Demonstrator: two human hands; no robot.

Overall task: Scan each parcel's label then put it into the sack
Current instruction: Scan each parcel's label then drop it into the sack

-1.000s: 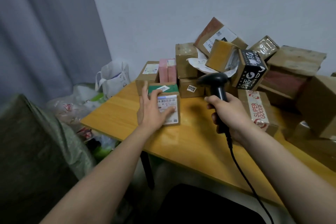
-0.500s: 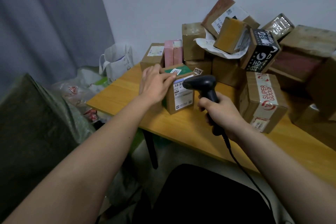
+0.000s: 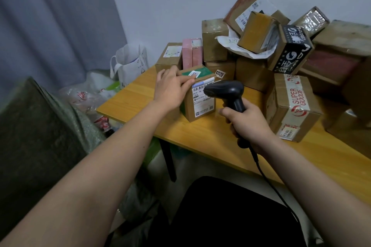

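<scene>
Scanner (image 3: 226,90) nearer parcel (image 3: 200,98) than before; left hand (image 3: 172,88) gripping parcel, right hand (image 3: 249,124) gripping scanner

The one camera sat on my head, facing forward and down, close over the table's (image 3: 210,136) near edge toward its wall-side parcel pile (image 3: 261,46).

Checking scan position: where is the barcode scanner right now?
In the head view, centre-right: the scanner is held in the right hand, its head against the label of the small parcel.
</scene>
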